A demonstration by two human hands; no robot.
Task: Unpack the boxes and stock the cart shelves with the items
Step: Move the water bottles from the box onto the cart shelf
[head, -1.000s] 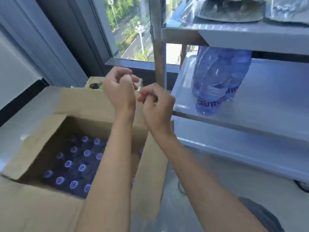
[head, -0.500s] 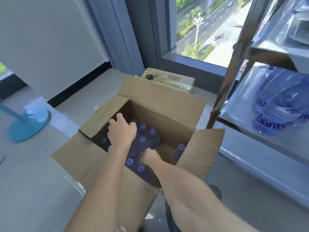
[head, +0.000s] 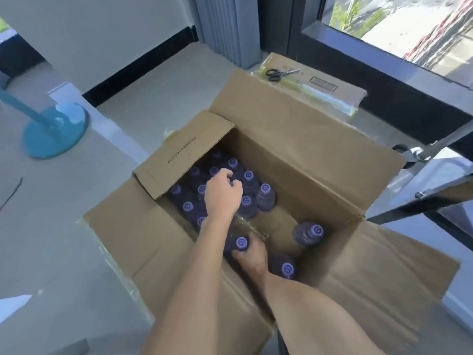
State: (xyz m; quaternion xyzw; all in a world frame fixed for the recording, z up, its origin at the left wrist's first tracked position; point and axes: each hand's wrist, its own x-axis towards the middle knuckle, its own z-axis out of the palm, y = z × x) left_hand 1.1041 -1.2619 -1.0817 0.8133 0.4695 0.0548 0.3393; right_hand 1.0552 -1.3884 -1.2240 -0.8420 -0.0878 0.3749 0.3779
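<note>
- Right hand, nearest the camera, reached into the open cardboard box and curled its fingers round the neck of a bottle with a round lilac cap
- Left hand lay farther in, knuckles up, its fingers bent over the cap of another bottle in the cluster; whether it truly gripped that cap could not be told
- Remaining bottles stood upright in the box, packed close on its left side, dark translucent plastic with smooth lilac caps bearing a pale swirl mark
- One lone bottle stood apart on the right of the box, with bare brown cardboard floor around it, and another sat just beside the right wrist
- Box flaps were folded outward, matte corrugated brown with creased edges; the left flap carried a printed row of digits
- Beyond it lay a flat sealed carton with shiny tape, black-handled scissors resting on top
- Metal cart frame, grey and angular, showed at the right edge
- A round teal stand base sat on the pale floor to the far left
</note>
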